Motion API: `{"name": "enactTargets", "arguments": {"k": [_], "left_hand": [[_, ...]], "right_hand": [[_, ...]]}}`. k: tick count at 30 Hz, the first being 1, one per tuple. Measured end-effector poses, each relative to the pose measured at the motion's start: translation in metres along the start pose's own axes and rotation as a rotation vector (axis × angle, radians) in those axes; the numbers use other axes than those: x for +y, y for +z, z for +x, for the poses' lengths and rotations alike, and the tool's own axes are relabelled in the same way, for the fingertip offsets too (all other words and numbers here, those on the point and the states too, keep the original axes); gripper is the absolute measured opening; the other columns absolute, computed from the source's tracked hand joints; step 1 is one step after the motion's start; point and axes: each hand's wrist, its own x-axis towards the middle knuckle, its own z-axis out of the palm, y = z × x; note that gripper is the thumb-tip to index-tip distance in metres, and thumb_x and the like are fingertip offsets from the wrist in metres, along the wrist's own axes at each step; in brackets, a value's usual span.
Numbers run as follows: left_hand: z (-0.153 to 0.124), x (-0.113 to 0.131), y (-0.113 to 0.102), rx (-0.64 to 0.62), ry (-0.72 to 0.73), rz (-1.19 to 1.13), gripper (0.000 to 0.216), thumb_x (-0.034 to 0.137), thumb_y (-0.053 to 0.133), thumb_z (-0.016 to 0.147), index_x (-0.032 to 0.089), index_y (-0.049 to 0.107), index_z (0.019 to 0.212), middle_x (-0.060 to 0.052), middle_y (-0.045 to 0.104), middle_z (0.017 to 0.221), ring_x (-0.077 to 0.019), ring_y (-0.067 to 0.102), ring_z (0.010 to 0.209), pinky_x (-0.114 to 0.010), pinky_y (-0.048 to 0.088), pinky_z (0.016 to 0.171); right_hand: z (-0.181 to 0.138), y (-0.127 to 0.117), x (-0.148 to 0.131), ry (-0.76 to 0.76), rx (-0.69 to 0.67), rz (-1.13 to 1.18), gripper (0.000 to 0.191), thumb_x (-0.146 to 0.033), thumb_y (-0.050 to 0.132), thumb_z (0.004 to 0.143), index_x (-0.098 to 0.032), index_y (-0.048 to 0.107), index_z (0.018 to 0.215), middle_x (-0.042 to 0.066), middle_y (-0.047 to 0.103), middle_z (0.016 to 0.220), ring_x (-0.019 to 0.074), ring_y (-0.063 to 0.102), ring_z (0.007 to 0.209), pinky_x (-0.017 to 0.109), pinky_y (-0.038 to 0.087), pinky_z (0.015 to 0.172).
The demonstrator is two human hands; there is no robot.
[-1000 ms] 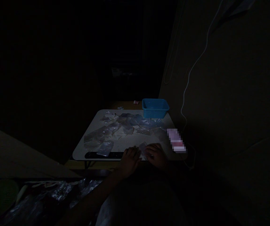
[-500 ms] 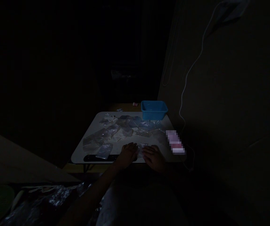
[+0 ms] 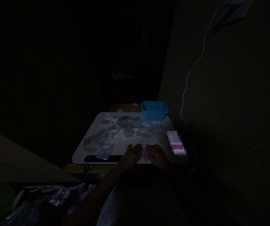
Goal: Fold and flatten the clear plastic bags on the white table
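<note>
A small clear plastic bag point(image 3: 145, 153) lies at the near edge of the white folding table point(image 3: 78, 153), between my two hands. My left hand point(image 3: 132, 156) rests on its left side, fingers stretched out and thumb raised. From the right, my right hand point(image 3: 157, 156) lies over the bag's other side with its fingers extended, pointing inward. Neither hand visibly grips the plastic, though dim light hides the fingertips. Left of my hands, another clear bag point(image 3: 105, 151) lies partly across a long black strip point(image 3: 92, 158), which looks like a ruler or handle slot.
Several crumpled clear bags point(image 3: 123, 130) spread over the table's middle. A blue plastic basin point(image 3: 155, 115) stands at the back right corner. A blurred pink-white object point(image 3: 176, 142) sits at the right edge, near a white cable point(image 3: 184, 91). Shiny plastic point(image 3: 59, 196) lies lower left.
Both hands have shifted slightly right across the plastic bag, and my left hand's thumb now stands out. The bag looks more wrinkled between them. The view has moved a little.
</note>
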Motion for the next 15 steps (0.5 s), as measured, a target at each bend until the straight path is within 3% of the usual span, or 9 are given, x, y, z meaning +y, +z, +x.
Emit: {"name": "enactTargets", "arguments": {"k": [5, 15], "left_hand": [[-0.001, 0.0, -0.007, 0.022, 0.005, -0.02, 0.037, 0.028, 0.033, 0.086, 0.017, 0.042, 0.12, -0.01, 0.042, 0.128, -0.0199, 0.035, 0.119, -0.045, 0.021, 0.096], [0.012, -0.001, -0.009, 0.084, 0.001, 0.012, 0.027, 0.025, 0.034, 0.086, 0.02, 0.057, 0.1, -0.006, 0.056, 0.112, -0.0188, 0.044, 0.11, -0.041, 0.024, 0.094]], "right_hand": [[0.004, -0.003, 0.015, -0.02, -0.02, -0.028, 0.026, -0.012, 0.046, 0.074, -0.021, 0.063, 0.092, 0.004, 0.063, 0.102, 0.0169, 0.053, 0.1, 0.034, 0.036, 0.085], [0.006, -0.009, 0.01, -0.05, -0.1, -0.055, 0.032, -0.009, 0.044, 0.071, -0.023, 0.062, 0.094, 0.003, 0.063, 0.102, 0.0172, 0.048, 0.107, 0.037, 0.031, 0.088]]}}
